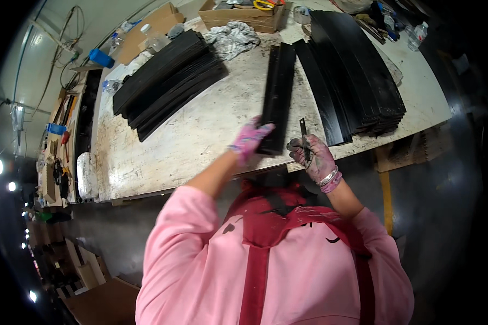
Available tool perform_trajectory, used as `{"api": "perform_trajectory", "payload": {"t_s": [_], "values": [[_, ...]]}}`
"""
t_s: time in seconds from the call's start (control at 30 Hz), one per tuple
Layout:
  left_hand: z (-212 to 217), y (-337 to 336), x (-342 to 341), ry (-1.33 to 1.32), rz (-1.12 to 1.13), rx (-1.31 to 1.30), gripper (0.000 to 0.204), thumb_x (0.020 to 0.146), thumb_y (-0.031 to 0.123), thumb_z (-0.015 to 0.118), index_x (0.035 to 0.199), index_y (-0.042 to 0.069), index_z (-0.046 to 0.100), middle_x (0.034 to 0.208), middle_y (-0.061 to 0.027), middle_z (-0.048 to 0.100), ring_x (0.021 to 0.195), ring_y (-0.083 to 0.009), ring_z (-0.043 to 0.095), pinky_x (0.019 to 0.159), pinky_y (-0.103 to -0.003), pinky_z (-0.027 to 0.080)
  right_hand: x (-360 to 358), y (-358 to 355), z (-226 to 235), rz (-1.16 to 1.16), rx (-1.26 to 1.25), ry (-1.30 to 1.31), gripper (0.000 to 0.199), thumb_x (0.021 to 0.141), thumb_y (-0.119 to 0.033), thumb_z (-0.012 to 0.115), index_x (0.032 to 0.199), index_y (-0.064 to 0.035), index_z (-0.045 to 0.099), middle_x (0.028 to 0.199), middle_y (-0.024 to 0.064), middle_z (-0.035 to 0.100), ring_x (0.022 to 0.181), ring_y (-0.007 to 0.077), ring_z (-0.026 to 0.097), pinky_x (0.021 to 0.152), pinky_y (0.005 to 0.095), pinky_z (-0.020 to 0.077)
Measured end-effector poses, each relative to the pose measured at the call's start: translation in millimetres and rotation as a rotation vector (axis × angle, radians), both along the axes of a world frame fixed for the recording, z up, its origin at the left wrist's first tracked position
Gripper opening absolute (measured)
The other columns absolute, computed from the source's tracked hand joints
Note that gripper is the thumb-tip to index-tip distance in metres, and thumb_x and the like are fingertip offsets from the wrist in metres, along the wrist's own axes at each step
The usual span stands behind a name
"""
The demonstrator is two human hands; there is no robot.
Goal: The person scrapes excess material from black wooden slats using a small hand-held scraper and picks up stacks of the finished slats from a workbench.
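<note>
Just left of the big black stack (pixel 358 70), a long black piece (pixel 279 92) stretched over the desk (pixel 179 130), the left hand (pixel 253 140) closed on its near left edge. Off the stack's near left corner, the separate right hand (pixel 314 160) gripped a slim dark tool (pixel 303 128); steady edge support seemed wise.

left grip (pixel 252 140): forearm (pixel 217 173) angled inward | right grip (pixel 313 157): fingers (pixel 296 148) curled

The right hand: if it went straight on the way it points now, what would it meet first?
Angled forward and leftward, the right hand would probably meet the long black piece at the left hand, though depth is hard to judge.
</note>
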State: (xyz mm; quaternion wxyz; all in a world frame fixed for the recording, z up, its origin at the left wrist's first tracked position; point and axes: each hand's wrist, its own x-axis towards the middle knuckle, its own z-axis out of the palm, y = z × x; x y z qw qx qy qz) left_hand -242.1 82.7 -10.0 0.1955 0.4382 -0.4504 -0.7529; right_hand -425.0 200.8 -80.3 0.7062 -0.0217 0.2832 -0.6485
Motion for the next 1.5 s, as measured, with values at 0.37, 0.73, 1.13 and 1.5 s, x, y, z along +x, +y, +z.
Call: {"api": "perform_trajectory", "payload": {"t_s": [0.37,0.73,1.13,1.5], "values": [[10.2,-40.6,205.1,-0.725,-0.150,-0.682,0.064,0.089,0.031,0.064,0.140,0.001,0.039,0.131,-0.0199,0.050,0.122,-0.0265,0.051,0.100,-0.032,0.040,-6.6,-20.3,13.2,0.024,0.100,0.772,0.013,0.091,-0.019,0.061,0.088,-0.0070,0.056,0.082,0.0055,0.062,0.069,0.0145,0.058,0.060,0.0253,0.0461],[-25.2,31.0,187.1,-0.994,-0.251,-1.242,0.090,0.064,0.048,0.074,0.141,0.015,0.040,0.146,-0.0176,0.033,0.138,-0.0391,0.024,0.111,-0.055,0.016,74.7,-101.5,23.0,0.062,-0.096,1.519,0.022,0.089,-0.022,0.060,0.081,-0.0015,0.057,0.065,0.0026,0.048,0.064,0.0126,0.044,0.058,0.0297,0.0373],[-34.8,-7.1,210.9,-1.022,-0.220,-1.267,0.103,0.061,0.051,0.076,0.140,0.000,0.035,0.142,-0.0232,0.037,0.131,-0.0414,0.034,0.110,-0.049,0.025,96.2,-122.5,40.0,0.242,-0.122,1.815,0.025,0.088,-0.031,0.057,0.090,-0.0072,0.061,0.078,0.0182,0.063,0.076,0.0391,0.061,0.068,0.0428,0.0489],[-51.1,-1.9,215.7,-0.900,-0.055,-1.221,0.097,0.062,0.046,0.076,0.139,0.002,0.037,0.140,-0.0188,0.041,0.129,-0.0399,0.035,0.110,-0.049,0.025,93.7,-218.6,36.7,0.617,0.097,2.030,0.024,0.090,-0.021,0.044,0.079,-0.0110,0.063,0.069,0.0131,0.062,0.060,0.0240,0.060,0.061,0.0400,0.0523]]}}
